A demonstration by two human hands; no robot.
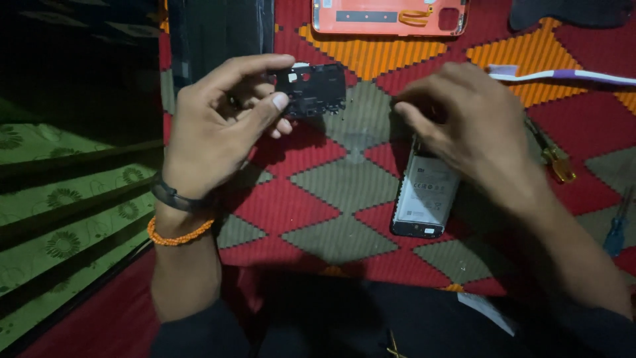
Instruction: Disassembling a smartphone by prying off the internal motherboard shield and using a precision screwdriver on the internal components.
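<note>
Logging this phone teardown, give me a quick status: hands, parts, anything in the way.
Left hand pinches black inner cover. Right hand on opened phone, grip unclear. Toothbrush, screwdriver beside it, not blocking.

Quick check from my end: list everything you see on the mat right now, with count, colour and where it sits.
black plastic cover piece: 1, black, held up in the left hand above the mat
opened phone: 1, black frame with pale battery showing, on the mat under the right hand
phone back cover: 1, orange, inner side up, top centre
toothbrush: 1, white and purple, upper right
yellow-handled screwdriver: 1, right of the phone
blue-handled screwdriver: 1, right edge
patterned mat: 1, red, orange and grey
left hand: pinching the cover piece; black band and orange bead bracelet on the wrist
right hand: fingers over the phone's top end
</note>
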